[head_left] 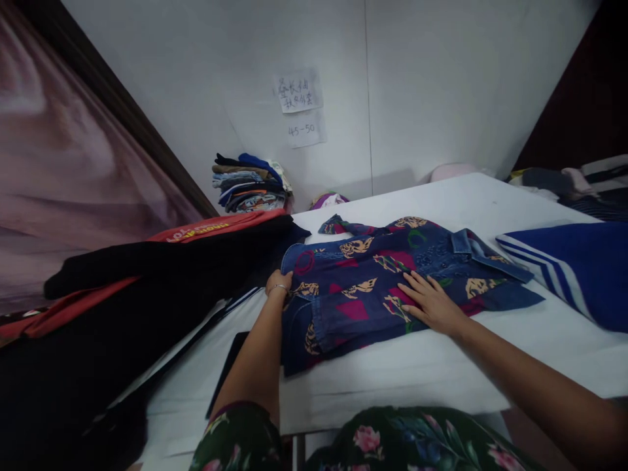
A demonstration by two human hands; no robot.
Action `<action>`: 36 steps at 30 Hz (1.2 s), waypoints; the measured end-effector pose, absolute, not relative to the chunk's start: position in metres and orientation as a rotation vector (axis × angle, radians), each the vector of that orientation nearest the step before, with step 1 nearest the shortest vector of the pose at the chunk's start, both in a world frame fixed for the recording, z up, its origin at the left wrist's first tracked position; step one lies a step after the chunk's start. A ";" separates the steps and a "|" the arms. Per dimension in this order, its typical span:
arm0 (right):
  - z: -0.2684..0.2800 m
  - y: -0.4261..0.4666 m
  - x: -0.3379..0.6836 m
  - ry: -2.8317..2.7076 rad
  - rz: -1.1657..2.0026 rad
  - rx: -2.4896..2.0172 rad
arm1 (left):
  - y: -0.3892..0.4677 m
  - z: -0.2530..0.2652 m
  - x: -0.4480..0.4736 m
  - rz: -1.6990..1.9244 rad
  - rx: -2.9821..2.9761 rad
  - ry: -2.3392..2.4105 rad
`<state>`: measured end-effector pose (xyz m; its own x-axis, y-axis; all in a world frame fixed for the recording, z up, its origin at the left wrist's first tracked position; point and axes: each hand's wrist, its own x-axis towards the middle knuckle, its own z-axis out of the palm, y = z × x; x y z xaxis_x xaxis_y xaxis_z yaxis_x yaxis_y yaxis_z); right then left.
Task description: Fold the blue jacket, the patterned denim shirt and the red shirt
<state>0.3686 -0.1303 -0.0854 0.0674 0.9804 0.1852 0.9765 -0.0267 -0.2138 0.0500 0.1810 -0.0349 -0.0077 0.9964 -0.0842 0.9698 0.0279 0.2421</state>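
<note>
A dark blue denim shirt (pixel 360 288) with tan, magenta and green patterns lies spread on the white table, its collar toward the right. My left hand (pixel 279 284), with a bracelet at the wrist, is closed on the shirt's left edge; the fingertips are partly hidden. Flat on the middle of the shirt rests my right hand (pixel 434 304), fingers spread. One sleeve (pixel 338 225) sticks out along the far side.
Dark and red garments (pixel 161 281) are heaped at the left. A folded stack of clothes (pixel 252 186) stands by the wall. Blue cloth with white stripes (pixel 583 268) lies at the right of the white table (pixel 471 199). Handwritten paper signs (pixel 300 95) hang on the wall.
</note>
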 end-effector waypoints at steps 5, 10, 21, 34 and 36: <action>-0.074 -0.126 0.382 -1.821 0.298 -1.975 | 0.167 -0.026 0.055 0.202 2.063 2.062; -0.064 -0.101 0.423 -1.690 0.308 -1.990 | 0.138 -0.030 0.081 0.336 2.547 1.845; -0.075 -0.040 0.465 -1.864 0.231 -2.370 | 0.129 -0.067 0.108 -0.046 2.610 1.562; -0.097 -0.049 0.466 -1.864 0.013 -2.255 | 0.172 -0.010 0.198 0.260 2.601 1.480; -0.098 -0.050 0.466 -1.860 0.007 -2.245 | 0.185 -0.008 0.230 0.238 2.579 1.460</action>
<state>0.4661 -0.0497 -0.0981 0.1960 0.9707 0.1393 0.9695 -0.1705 -0.1758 0.2297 0.1851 -0.0080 0.5087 0.8591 0.0556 0.8323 -0.5073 0.2234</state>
